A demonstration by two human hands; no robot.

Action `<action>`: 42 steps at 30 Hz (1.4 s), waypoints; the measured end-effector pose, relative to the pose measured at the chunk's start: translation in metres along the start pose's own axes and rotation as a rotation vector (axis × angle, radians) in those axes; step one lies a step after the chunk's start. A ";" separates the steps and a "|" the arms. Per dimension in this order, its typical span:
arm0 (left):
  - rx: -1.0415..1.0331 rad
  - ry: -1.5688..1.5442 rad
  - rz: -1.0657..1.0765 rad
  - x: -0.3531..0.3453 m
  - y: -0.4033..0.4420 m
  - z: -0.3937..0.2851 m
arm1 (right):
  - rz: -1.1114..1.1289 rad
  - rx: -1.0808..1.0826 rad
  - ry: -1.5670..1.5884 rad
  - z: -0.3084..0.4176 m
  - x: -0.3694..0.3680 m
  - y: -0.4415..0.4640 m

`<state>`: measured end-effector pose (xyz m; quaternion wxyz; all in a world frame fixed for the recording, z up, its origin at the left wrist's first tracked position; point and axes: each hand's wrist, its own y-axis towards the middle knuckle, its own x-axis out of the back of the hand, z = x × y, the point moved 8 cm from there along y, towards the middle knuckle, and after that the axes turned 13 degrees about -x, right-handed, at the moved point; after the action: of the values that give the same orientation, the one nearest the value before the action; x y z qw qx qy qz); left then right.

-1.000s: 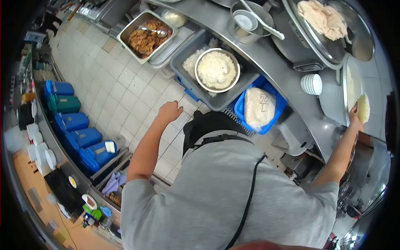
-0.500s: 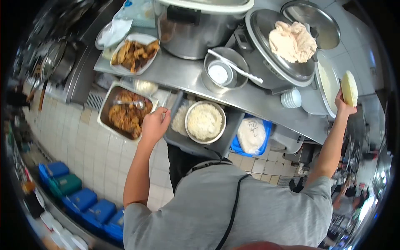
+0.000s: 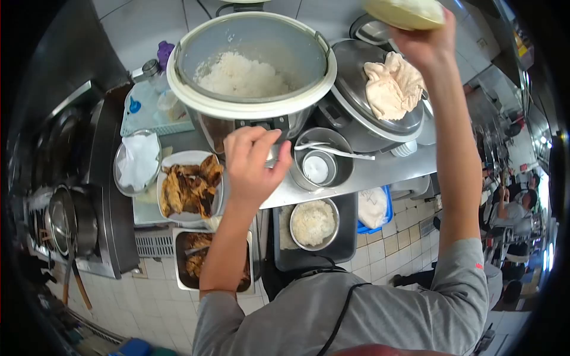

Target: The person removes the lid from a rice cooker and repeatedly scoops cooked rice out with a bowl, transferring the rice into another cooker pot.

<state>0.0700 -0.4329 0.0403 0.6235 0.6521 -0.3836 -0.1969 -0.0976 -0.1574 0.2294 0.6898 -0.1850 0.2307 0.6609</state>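
My right hand [image 3: 424, 44] grips a pale yellow bowl [image 3: 407, 13], raised high at the top edge of the view and slightly blurred. What the bowl holds, if anything, I cannot make out. In front of the large rice cooker [image 3: 205, 104] my left hand [image 3: 252, 163] is held up, its fingers apart and nothing in them, near the cooker's front latch. The cooker is uncovered, with white rice [image 3: 243, 74] inside. To its right, a second, lidded cooker [image 3: 350, 77] carries a crumpled peach cloth [image 3: 392, 86].
A steel pot [image 3: 303, 178] with a smaller cup and white-handled utensil stands on the steel counter [image 3: 398, 169]. Left are a plate of browned meat [image 3: 189, 190] and a steel pan of food [image 3: 184, 276]. Below, a rice bowl [image 3: 314, 222] sits in a grey bin [image 3: 347, 252].
My view has tilted up, showing the cooker's rice. My right hand has carried the bowl from the right to above the lidded cooker. My left hand has risen and its fingers have spread.
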 end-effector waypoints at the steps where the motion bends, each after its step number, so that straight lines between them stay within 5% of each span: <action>1: -0.012 0.024 0.037 -0.008 -0.004 0.003 | 0.021 -0.018 -0.024 -0.019 -0.025 0.000; 5: -0.100 0.089 -0.013 -0.017 -0.014 0.006 | 0.273 0.000 -0.397 -0.075 -0.066 0.068; 7: -0.119 0.109 -0.040 -0.025 -0.019 0.013 | 0.298 -0.242 -0.697 -0.135 -0.043 0.115; 9: -0.168 0.161 -0.095 -0.026 -0.019 0.012 | 0.184 -0.215 -1.442 -0.164 -0.043 0.105; 11: -0.175 0.173 -0.107 -0.027 -0.019 0.013 | 0.118 0.454 -2.015 -0.170 -0.074 0.071; 12: -0.182 0.190 -0.120 -0.027 -0.020 0.013 | 0.161 0.422 -2.039 -0.174 -0.084 0.062; 19: -0.195 0.208 -0.129 -0.028 -0.017 0.007 | 0.184 0.548 -1.896 -0.103 -0.102 -0.031; 25: -0.139 0.325 -0.097 -0.031 -0.012 -0.008 | 0.192 0.883 -1.441 -0.012 0.015 -0.136; 33: 0.087 0.481 0.028 -0.043 -0.004 -0.044 | 0.038 -0.031 -1.323 -0.016 0.350 -0.295; 37: 0.171 0.542 0.056 -0.061 -0.026 -0.128 | -0.048 -0.097 -1.192 0.013 0.500 -0.385; 39: 0.363 0.408 0.214 -0.093 -0.079 -0.171 | -0.249 -0.170 -0.998 0.020 0.587 -0.426; 41: 0.334 0.278 0.351 -0.156 -0.123 -0.265 | -0.283 -0.286 -0.800 0.004 0.650 -0.461; 42: 0.484 0.202 0.509 -0.192 -0.143 -0.313 | -0.404 -0.295 -0.440 0.006 0.672 -0.479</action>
<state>0.2159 -0.0932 -0.0951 0.5152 0.6805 -0.5056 0.1265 0.3939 0.3736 -0.1676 0.8058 -0.1779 -0.0633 0.5613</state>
